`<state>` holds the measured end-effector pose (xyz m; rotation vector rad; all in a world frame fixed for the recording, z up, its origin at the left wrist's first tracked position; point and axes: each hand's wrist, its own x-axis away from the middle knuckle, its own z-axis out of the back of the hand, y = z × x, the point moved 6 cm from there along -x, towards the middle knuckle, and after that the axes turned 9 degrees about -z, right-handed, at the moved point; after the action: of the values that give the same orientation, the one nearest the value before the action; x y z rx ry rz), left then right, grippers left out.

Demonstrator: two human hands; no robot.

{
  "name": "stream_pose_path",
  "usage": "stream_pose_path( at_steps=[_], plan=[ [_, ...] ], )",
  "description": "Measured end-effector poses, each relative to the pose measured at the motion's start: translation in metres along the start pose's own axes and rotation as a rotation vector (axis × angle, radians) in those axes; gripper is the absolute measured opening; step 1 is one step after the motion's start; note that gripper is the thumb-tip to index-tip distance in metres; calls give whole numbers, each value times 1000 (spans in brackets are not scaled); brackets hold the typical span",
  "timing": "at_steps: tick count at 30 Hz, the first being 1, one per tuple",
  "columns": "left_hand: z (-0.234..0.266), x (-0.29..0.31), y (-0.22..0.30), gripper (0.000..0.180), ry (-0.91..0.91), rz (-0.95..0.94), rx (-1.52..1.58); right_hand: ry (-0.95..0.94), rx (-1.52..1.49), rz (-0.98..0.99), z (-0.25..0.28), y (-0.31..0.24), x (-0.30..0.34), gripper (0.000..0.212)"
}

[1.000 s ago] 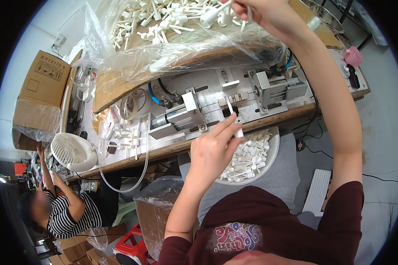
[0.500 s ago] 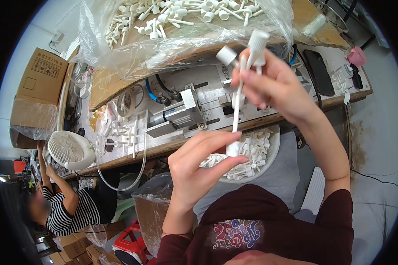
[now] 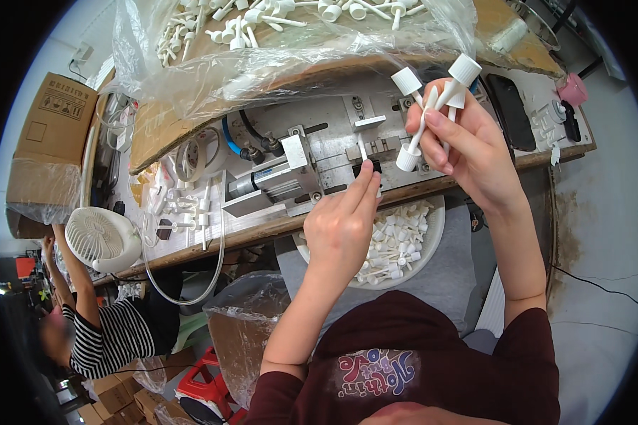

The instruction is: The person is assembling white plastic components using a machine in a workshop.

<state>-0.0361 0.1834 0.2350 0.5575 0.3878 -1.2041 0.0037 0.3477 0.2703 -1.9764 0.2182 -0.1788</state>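
Observation:
My left hand [image 3: 344,230] reaches into the metal fixture [image 3: 312,159] on the bench. Its fingers are pressed together at the near end of a white applicator cap [image 3: 362,147]. That cap's thin stem points away from me toward a small metal block; the fingertips hide its cap end. Raised over the right side of the fixture, my right hand [image 3: 468,142] is closed around several white applicator caps [image 3: 465,69]. Their ribbed caps stick out in different directions and their stems cross between the fingers.
A round white basin [image 3: 436,244] of applicator caps sits below the bench edge. More lie on a plastic-lined cardboard sheet [image 3: 191,120] above the fixture. A white fan [image 3: 103,239] and tape roll [image 3: 188,163] are left, a black phone [image 3: 510,117] right. Another person [image 3: 113,329] works far left.
My left hand has moved away from the right hand, bringing an applicator cap into the fixture. My right hand has shifted slightly right, still holding its bunch.

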Motion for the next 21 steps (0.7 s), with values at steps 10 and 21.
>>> stream_pose_path(
  at_steps=[10, 21],
  plan=[
    [-2, -4, -7, 30, -20, 53, 42, 20, -105, -48, 7, 15, 9, 21],
    [22, -6, 9, 41, 209, 2, 487, 5, -259, -147, -3, 41, 25, 20]
  ],
)
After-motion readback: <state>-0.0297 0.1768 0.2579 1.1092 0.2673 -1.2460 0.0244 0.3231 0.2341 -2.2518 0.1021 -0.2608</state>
